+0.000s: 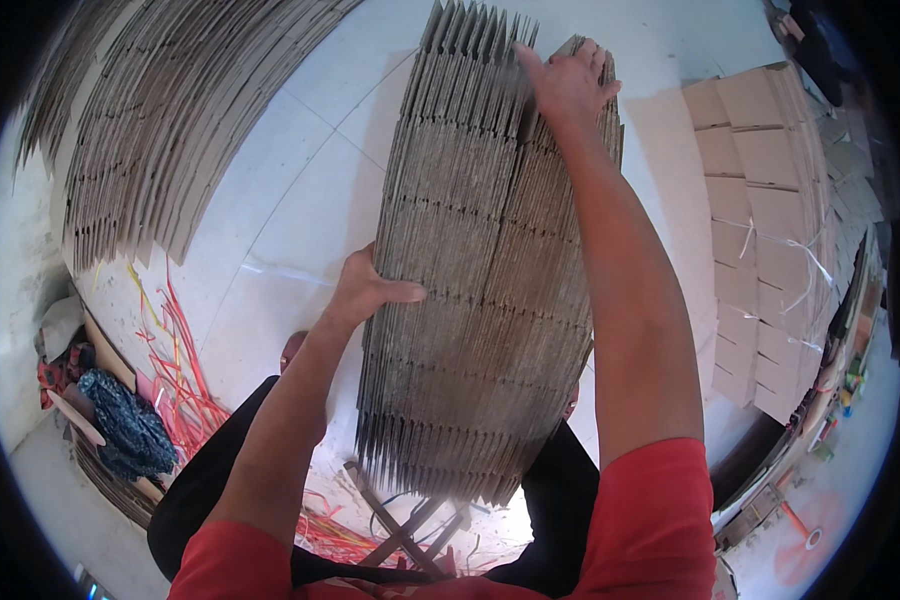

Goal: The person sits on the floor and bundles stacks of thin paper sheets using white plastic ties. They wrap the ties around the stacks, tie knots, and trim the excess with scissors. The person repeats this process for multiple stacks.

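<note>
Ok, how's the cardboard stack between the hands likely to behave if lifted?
The stack is probably heavy overall, since many sheets are packed tightly together. It may fan or slip apart rather than move as one block: the sheet ends look uneven and no strap shows around it. It could also split lengthwise, as a dark gap divides its two columns near the top.

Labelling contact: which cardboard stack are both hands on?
The central stack: left hand at its left side, right hand at its far end. Neither is on the upper-left stacks or the right-hand stack with white string.
</note>
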